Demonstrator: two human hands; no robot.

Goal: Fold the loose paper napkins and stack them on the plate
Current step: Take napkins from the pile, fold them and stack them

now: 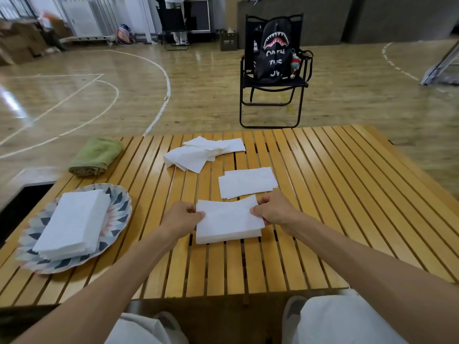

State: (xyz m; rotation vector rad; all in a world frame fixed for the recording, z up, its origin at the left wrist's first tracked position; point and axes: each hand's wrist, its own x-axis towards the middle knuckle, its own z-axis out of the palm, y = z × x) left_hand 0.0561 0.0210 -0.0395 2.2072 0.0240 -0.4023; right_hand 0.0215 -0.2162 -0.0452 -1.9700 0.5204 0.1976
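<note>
1. Gripping a folded napkin [229,219] by its two short edges: left hand [182,218] pinches the left edge, right hand [273,209] pinches the right edge, thumbs on top. Both hands are closed on the paper.
2. Napkin: thin, white, matte tissue, faintly embossed, roughly rectangular. Several layers show at its near edge, which rests on the slatted table [347,194]; the far edge is slightly lifted and wavy.
3. Just beyond the right hand lies a flat pile of unfolded napkins [248,182], edges slightly fanned.
4. Farther out, beyond and between the hands, a loose heap of napkins [203,152] lies crumpled and overlapping.
5. Well to the left of the left hand, a plate [119,209] with a scalloped rim and a grey, blue and pink geometric print carries a neat stack of folded napkins [74,224], rectangular, corners aligned.
6. Beyond the plate, a rolled green towel [96,155], soft pile texture, sits near the table's far left corner.
7. Table: glossy honey-coloured wooden slats with dark gaps between.
8. Room: polished wooden sports floor with white court lines. Beyond the table stands a black folding chair [273,95] holding a black backpack [274,50] with a shark-mouth print. Cardboard boxes [19,43] are stacked far left.
</note>
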